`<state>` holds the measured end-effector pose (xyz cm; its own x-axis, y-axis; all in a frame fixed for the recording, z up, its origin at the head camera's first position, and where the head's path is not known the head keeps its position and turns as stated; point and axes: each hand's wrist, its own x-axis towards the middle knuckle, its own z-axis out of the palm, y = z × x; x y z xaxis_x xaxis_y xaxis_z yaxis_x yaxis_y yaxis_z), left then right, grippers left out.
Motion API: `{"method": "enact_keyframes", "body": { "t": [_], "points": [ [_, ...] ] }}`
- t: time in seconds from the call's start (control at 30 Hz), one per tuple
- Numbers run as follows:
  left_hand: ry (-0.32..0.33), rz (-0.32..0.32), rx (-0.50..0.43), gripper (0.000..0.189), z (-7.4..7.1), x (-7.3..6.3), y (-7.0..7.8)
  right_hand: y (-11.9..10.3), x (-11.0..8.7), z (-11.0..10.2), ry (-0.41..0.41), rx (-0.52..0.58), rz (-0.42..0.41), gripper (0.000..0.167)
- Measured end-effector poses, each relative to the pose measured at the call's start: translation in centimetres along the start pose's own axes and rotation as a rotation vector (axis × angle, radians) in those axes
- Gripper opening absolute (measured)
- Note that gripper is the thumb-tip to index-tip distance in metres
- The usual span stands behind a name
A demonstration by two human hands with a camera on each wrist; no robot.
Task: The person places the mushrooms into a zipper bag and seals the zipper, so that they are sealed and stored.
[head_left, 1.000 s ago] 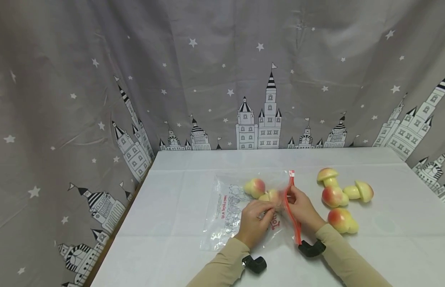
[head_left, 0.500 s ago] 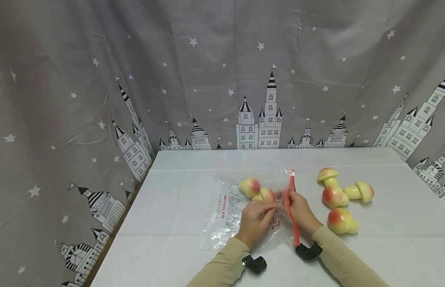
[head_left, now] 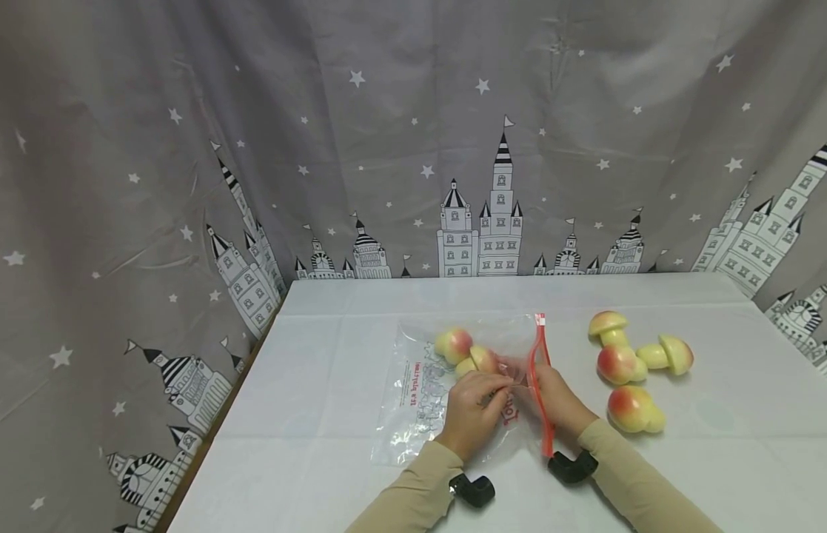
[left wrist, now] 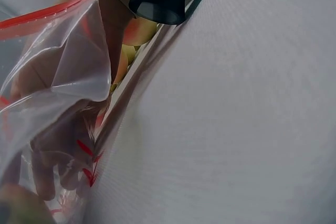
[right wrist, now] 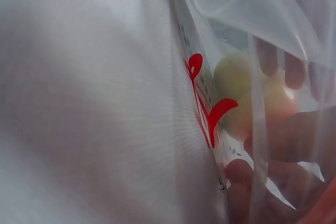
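Note:
A clear zip bag (head_left: pixel 403 414) with a red zip edge (head_left: pixel 543 414) and red print lies on the white table. My left hand (head_left: pixel 476 411) pinches the bag's upper film near its mouth. Through that mouth goes my right hand (head_left: pixel 560 396), its fingers inside the bag at two toy mushrooms (head_left: pixel 457 343), yellow with reddish caps. In the left wrist view the right hand's fingers (left wrist: pixel 42 174) look extended behind the film, close to a blurred yellow-red mushroom (left wrist: pixel 21 205). The right wrist view shows a mushroom (right wrist: pixel 233 77) through the plastic, with fingers beside it.
Several more toy mushrooms (head_left: pixel 629 409) lie on the table (head_left: pixel 713 459) to the right of the bag. Black wrist mounts (head_left: pixel 573 468) sit at both cuffs. A grey curtain (head_left: pixel 386 148) printed with castles and stars hangs behind and beside the table.
My right hand has gone further left into the bag, and the two mushrooms inside have slid left, deeper in. The left hand has stayed in place on the film.

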<state>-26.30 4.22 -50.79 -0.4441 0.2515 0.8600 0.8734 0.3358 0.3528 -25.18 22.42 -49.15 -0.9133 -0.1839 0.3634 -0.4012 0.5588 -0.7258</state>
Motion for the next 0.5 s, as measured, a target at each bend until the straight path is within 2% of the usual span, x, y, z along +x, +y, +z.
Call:
{"method": "enact_keyframes", "body": {
  "t": [0.13, 0.37, 0.5],
  "points": [
    [-0.001, 0.005, 0.0, 0.016, 0.0, -0.01, -0.01, 0.2, 0.17, -0.06, -0.053, 0.012, -0.155, 0.037],
    [-0.001, 0.008, 0.008, 0.016, 0.09, -0.07, -0.04, 0.17, 0.28, -0.08, -0.101, -0.012, -0.124, 0.04],
    [-0.001, 0.008, 0.011, 0.016, 0.15, -0.13, -0.08, 0.26, 0.29, -0.07, -0.101, -0.016, -0.139, 0.039]
  ]
}}
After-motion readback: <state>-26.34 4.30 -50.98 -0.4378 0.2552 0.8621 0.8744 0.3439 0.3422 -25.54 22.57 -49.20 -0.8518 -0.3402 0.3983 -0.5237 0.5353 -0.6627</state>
